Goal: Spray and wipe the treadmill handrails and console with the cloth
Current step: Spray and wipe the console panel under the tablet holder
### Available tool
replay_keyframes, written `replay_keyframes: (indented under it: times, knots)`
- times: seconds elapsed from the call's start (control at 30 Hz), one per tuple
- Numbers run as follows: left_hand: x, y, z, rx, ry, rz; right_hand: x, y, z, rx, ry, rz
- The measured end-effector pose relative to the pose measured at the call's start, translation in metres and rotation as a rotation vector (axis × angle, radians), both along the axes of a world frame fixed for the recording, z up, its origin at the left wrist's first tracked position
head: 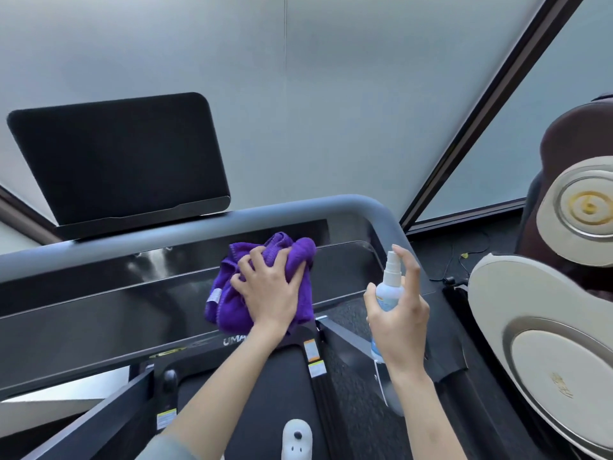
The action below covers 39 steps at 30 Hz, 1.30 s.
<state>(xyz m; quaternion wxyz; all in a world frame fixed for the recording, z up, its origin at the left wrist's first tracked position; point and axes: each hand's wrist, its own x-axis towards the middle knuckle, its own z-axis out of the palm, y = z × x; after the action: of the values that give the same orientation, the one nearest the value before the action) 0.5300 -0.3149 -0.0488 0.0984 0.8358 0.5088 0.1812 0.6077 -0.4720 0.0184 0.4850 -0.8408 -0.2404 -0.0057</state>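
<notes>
From the head camera, the left hand [270,287] is pressing a bunched purple cloth [262,280] against the glossy black console [99,313] of the treadmill, toward the console's right end. Its fingers are spreading over the top of the cloth and curling into the folds, so the hand is gripping the fabric while pushing it flat on the panel. A small white tag is showing on the cloth's left edge. Pale smears are showing on the console to the left of the cloth.

The right hand [398,320] is holding a small spray bottle [388,287] upright just off the console's right end, apart from the cloth. Thumb and fingers are wrapping around the bottle's body, and the forefinger is rising beside the white nozzle; whether it is touching the nozzle I cannot tell.

The grey handrail [298,210] is running along the console's far edge and bending down at the right corner, behind the bottle. A dark screen [116,161] is standing tilted above the rail at the left. The belt [265,393] is lying below the console, between the forearms. A brown and cream chair [547,293] is standing at the right, well apart from the treadmill
</notes>
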Motion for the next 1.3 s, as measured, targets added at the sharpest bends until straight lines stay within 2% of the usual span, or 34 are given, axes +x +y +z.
replay_keyframes:
  times: [0.1, 0.23, 0.3, 0.37, 0.5, 0.67, 0.8, 0.93, 1.0, 1.13, 1.3]
  knots:
    - [0.047, -0.015, 0.008, -0.041, 0.061, 0.061, 0.004, -0.007, 0.001, 0.003, 0.019, -0.038]
    - [0.120, -0.061, 0.010, -0.137, 0.131, -0.129, 0.007, -0.018, 0.000, 0.006, 0.013, -0.061]
    - [0.129, -0.079, 0.012, -0.164, 0.156, -0.140, 0.007, -0.023, -0.002, 0.013, 0.016, -0.066]
    - [0.111, -0.081, 0.016, -0.078, 0.121, -0.189, 0.006, -0.024, -0.005, 0.006, 0.015, -0.069]
    - [0.046, -0.060, 0.003, 0.209, 0.068, -0.445, 0.002, -0.015, -0.008, -0.020, 0.025, -0.037]
    - [0.037, -0.003, 0.001, 0.081, 0.074, -0.208, 0.006, -0.005, -0.005, -0.021, 0.013, -0.006]
    - [0.084, 0.008, 0.005, 0.151, 0.084, -0.122, 0.013, -0.010, -0.004, -0.022, 0.010, -0.050]
    - [0.140, -0.014, 0.009, 0.206, 0.062, -0.220, 0.014, -0.015, -0.006, -0.024, -0.002, -0.059]
    - [0.144, -0.015, 0.010, 0.214, 0.046, -0.281, 0.013, -0.014, -0.006, -0.029, -0.002, -0.050]
    - [0.100, 0.022, 0.004, 0.309, 0.021, -0.320, 0.011, -0.005, -0.004, -0.037, 0.004, -0.017]
    - [0.002, 0.077, 0.002, 0.265, -0.016, -0.093, 0.005, 0.012, -0.002, -0.027, -0.016, 0.032]
